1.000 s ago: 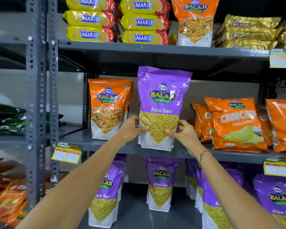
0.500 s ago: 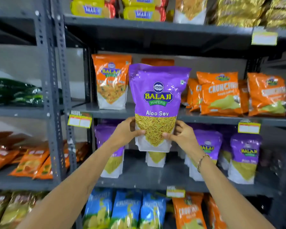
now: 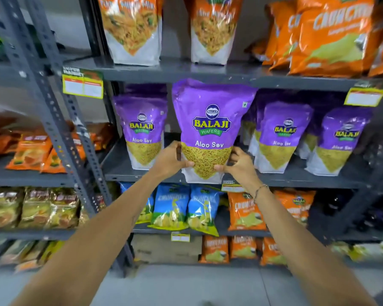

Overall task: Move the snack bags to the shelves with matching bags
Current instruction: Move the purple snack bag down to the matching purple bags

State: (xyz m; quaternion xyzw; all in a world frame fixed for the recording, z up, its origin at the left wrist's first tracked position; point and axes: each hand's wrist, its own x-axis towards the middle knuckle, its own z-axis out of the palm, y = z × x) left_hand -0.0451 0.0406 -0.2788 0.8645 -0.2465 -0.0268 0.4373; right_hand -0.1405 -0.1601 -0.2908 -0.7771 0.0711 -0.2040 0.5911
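I hold a purple Balaji Aloo Sev bag [image 3: 210, 120] upright in front of the middle shelf [image 3: 296, 181]. My left hand [image 3: 169, 161] grips its lower left edge and my right hand [image 3: 238, 163] grips its lower right edge. The bag's bottom hangs at the shelf's front lip. Matching purple Aloo Sev bags stand on that shelf: one to the left [image 3: 143, 131] and several to the right [image 3: 281, 138].
Orange mix bags [image 3: 133, 29] and orange Crunchex bags [image 3: 332, 36] fill the shelf above. Blue [image 3: 173, 206] and orange chip bags [image 3: 244, 210] sit on the shelf below. A grey slotted upright [image 3: 60, 120] separates a left rack of snack packets. Yellow price tags [image 3: 82, 86] hang from shelf edges.
The purple bag came off the upper shelf with the orange bags and has moved down to the level of the shelf with matching purple bags. Both hands keep their grip.
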